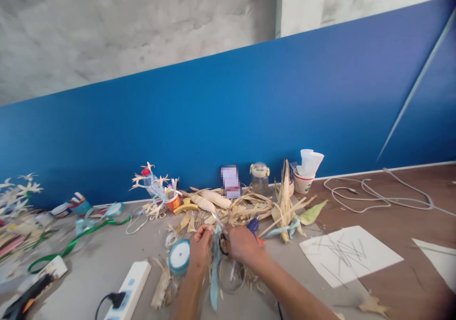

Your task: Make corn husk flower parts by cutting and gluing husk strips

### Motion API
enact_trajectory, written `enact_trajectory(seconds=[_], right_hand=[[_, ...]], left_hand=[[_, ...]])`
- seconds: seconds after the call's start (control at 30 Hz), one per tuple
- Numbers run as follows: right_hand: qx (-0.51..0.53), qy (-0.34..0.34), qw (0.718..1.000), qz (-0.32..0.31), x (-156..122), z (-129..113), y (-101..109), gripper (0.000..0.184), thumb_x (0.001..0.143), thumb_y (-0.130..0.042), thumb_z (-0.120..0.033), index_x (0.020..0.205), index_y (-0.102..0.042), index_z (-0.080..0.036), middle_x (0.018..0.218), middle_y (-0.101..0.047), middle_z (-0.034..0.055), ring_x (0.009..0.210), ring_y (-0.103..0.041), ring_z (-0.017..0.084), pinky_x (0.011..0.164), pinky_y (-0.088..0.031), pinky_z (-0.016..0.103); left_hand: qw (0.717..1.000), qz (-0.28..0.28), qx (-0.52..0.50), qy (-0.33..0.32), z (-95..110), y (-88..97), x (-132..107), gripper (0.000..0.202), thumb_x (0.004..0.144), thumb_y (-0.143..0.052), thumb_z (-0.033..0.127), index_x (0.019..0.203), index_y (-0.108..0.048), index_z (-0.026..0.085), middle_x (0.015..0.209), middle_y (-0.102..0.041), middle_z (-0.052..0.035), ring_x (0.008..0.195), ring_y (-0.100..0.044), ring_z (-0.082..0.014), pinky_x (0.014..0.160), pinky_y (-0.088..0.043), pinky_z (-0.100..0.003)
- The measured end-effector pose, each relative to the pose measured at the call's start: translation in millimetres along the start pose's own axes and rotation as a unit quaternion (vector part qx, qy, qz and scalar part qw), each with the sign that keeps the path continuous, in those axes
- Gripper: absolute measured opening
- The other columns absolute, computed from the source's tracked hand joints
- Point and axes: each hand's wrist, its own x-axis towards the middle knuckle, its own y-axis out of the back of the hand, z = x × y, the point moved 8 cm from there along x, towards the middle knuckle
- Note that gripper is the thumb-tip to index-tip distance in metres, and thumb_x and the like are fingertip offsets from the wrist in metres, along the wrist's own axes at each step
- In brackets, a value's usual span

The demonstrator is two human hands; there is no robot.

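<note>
My left hand (201, 242) is closed, its fingertips pinching something at the upper end of a light blue ribbon (214, 282). The ribbon hangs down between my forearms. My right hand (242, 242) grips a pair of scissors (218, 220) by the dark handles, with the blades pointing up and left, close to the ribbon's top. Just left of my left wrist lies a spool of light blue ribbon (174, 268). A blue glue gun (253, 225) lies partly hidden beyond my right hand.
Dried corn husks (245, 211) and pale cobs (214, 198) lie behind my hands. A husk bundle (284, 208) stands right of them, near a glass jar (260, 183) and paper cups (304, 182). A power strip (134, 279) lies left; white paper (366, 249) with thin sticks lies right.
</note>
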Motion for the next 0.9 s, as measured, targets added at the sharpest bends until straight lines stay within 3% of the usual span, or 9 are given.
enact_trajectory(seconds=[0.23,0.47,0.67,0.9], right_hand=[[-0.010,0.012,1.000,-0.013,5,-10,-8,0.034,0.078,-0.053,-0.014,0.111,-0.060,-0.009,0.097,-0.070,0.0223,0.092,-0.068,0.032,0.073,-0.051,0.036],[-0.029,0.018,0.999,0.003,3,-6,-4,0.040,0.078,-0.047,-0.004,0.116,-0.056,-0.011,0.096,-0.071,0.0197,0.089,-0.070,0.028,0.069,-0.051,0.032],[-0.039,0.015,0.999,-0.013,-2,-12,-6,0.023,0.080,-0.051,-0.010,0.094,-0.069,-0.010,0.091,-0.072,0.0212,0.087,-0.070,0.030,0.070,-0.052,0.032],[-0.026,-0.007,0.999,0.026,-5,-11,5,0.026,0.085,-0.047,-0.018,0.095,-0.070,-0.009,0.092,-0.072,0.0219,0.087,-0.070,0.030,0.072,-0.051,0.032]], left_hand=[[1.000,-0.003,0.005,-0.006,11,-6.0,-6,0.025,0.059,-0.071,0.040,0.064,-0.060,0.018,0.054,-0.052,0.0039,0.052,-0.044,-0.0121,0.055,-0.036,-0.026],[1.000,-0.014,-0.006,-0.004,5,-8.6,-4,0.024,0.057,-0.071,0.038,0.065,-0.060,0.018,0.053,-0.048,0.0059,0.050,-0.039,-0.0107,0.052,-0.032,-0.024],[1.000,-0.015,-0.023,-0.013,5,-7.2,-6,0.025,0.064,-0.068,0.040,0.063,-0.058,0.018,0.050,-0.041,0.0072,0.048,-0.034,-0.0094,0.048,-0.027,-0.024],[1.000,0.012,-0.007,-0.024,-3,0.5,1,0.028,0.066,-0.067,0.046,0.068,-0.065,0.018,0.045,-0.034,0.0077,0.045,-0.031,-0.0109,0.046,-0.027,-0.025]])
